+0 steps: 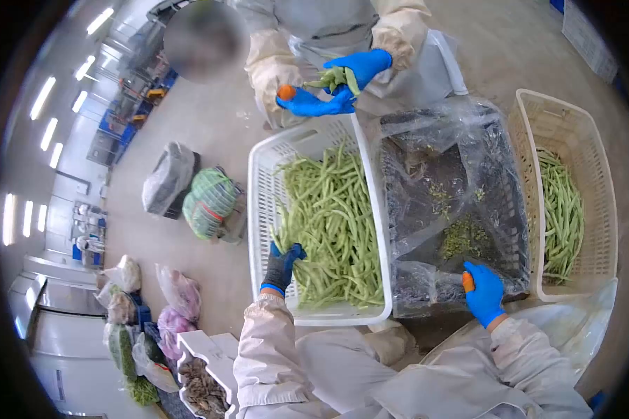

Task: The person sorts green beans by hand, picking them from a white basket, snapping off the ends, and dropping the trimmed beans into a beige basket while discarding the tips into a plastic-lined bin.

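Observation:
My left hand [284, 269], in a dark glove with blue at the fingers and cuff, is at the near left edge of a pile of green beans [332, 216]. Its fingers are curled around beans there, partly hidden. The beans lie in a white slotted crate [386, 283]. My right hand [485, 295], gloved in blue, is closed around a small tool with an orange handle [467, 282]; its blade or tip cannot be made out. That hand is over the near edge of a dark crate lined with clear plastic [426, 244], which holds small green trimmings [466, 237].
Opposite, a co-worker's blue-gloved hands [321, 105] hold several beans and an orange-handled tool [286, 91]. Another white crate [597, 209] with green beans [560, 216] stands at right. Filled bags [213, 201] and a white foam box [210, 356] sit on the floor at left.

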